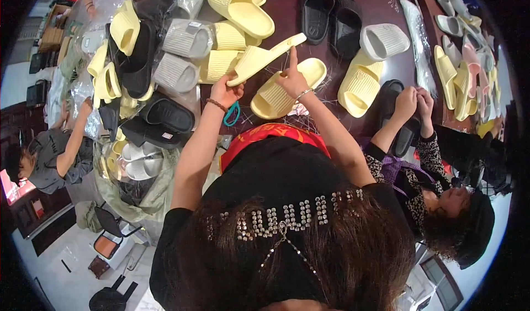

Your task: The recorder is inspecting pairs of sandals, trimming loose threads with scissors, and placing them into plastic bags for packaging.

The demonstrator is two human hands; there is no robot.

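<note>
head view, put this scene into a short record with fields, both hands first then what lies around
left grip: closed on the front end of a pale yellow slide with a ribbed strap
right grip: index finger extended to the held slide's heel end
below right grip: second pale yellow ribbed slide
surface: glossy dark red-brown table
far side: two black open-toed slides
right side: light grey ribbed slide overlapping another pale yellow slide
co-worker at right: hands near a black slide
</note>
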